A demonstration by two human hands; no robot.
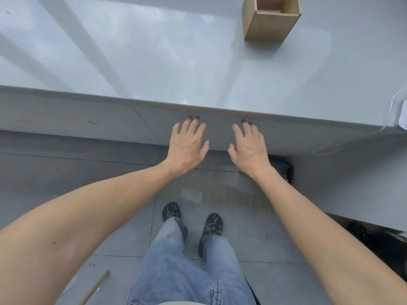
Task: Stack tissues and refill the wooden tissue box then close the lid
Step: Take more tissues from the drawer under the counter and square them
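A wooden tissue box [265, 23] stands open at the far right of a glossy grey table [154, 62], its top cut off by the frame's upper edge. No lid shows on it. My left hand [187, 146] and my right hand [248, 148] hover palm down, fingers spread, side by side just in front of the table's near edge. Both hands hold nothing and are well short of the box. A bit of white material [399, 111], maybe tissue, peeks in at the right edge of the table.
I stand on a grey tiled floor, my jeans and dark shoes [191, 219] below the hands. A wooden stick [95, 287] lies on the floor at bottom left. A dark object [284, 169] sits under the table's right side.
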